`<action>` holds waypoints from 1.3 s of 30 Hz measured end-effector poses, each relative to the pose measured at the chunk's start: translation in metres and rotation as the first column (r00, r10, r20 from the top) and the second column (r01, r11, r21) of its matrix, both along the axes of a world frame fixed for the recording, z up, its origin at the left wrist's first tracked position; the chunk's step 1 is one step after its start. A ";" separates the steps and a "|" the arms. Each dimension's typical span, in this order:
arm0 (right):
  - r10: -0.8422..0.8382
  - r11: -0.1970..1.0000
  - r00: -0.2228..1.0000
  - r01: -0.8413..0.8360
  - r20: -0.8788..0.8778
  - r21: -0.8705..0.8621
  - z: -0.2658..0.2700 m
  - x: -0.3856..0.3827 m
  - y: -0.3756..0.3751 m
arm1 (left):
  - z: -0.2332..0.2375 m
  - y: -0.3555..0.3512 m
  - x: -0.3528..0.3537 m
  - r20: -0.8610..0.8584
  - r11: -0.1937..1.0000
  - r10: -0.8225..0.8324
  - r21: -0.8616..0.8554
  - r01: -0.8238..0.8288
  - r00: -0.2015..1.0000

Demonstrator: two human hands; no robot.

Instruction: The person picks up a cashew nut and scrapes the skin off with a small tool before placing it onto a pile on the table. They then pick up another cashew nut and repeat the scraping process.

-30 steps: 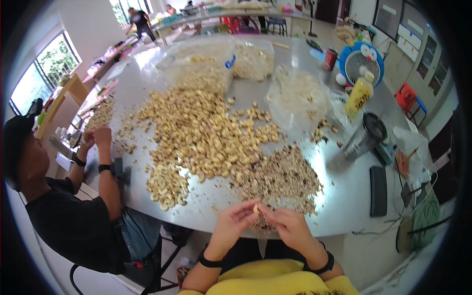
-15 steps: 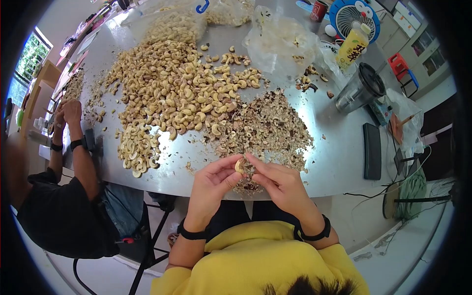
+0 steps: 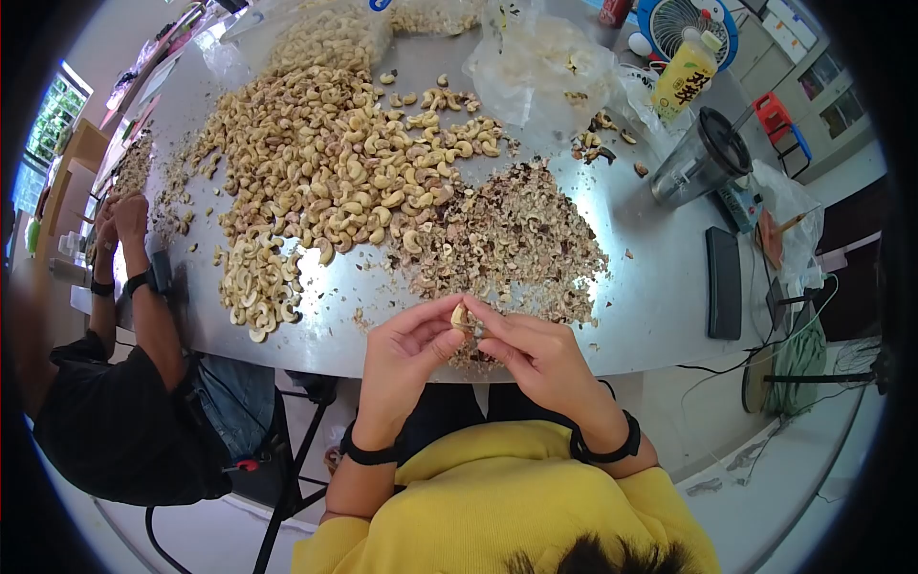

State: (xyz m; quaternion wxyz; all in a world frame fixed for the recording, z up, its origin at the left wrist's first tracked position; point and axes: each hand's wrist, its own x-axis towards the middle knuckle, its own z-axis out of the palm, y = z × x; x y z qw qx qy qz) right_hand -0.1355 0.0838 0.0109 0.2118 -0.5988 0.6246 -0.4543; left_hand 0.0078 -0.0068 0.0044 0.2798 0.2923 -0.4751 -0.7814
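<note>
My left hand [image 3: 409, 352] pinches a pale curved cashew [image 3: 459, 317] between thumb and fingertips, just above the front edge of the metal table. Close against it is my right hand [image 3: 535, 356], its fingers pressed together beside the nut. A small greyish thing shows at the right fingertips, too small to make out. Beneath and beyond both hands spreads a heap of brown and pale skin flakes [image 3: 535, 234]. Left of the flakes lies a large pile of cashews [image 3: 316, 172], with a smaller group of paler cashews [image 3: 260, 287] at its near end.
A lidded tumbler [image 3: 698, 163], a yellow-labelled bottle [image 3: 684, 78] and a blue fan [image 3: 674, 33] stand at the right. A dark phone [image 3: 724, 287] lies near the right edge. Plastic bags [image 3: 540, 67] sit at the back. Another person's hands [image 3: 122, 215] are at the left.
The whole view has shifted slightly. The cashew in my left hand is tilted more upright, and my right fingertips have moved a little around it.
</note>
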 end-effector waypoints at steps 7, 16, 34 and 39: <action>-0.003 1.000 1.000 0.003 0.000 0.013 -0.001 0.001 0.000 | 0.001 0.000 0.001 0.017 1.000 0.003 -0.004 -0.003 1.000; -0.016 1.000 1.000 0.016 -0.014 0.021 -0.001 0.001 0.001 | 0.002 0.001 0.001 0.022 1.000 0.009 -0.005 -0.009 1.000; -0.018 1.000 0.999 0.018 0.031 0.011 0.001 0.002 0.002 | -0.002 0.001 0.001 -0.008 0.999 -0.008 0.039 0.008 1.000; -0.009 1.000 1.000 0.008 0.027 0.026 -0.001 0.004 0.003 | -0.004 0.001 0.002 -0.010 0.999 0.003 0.047 -0.002 1.000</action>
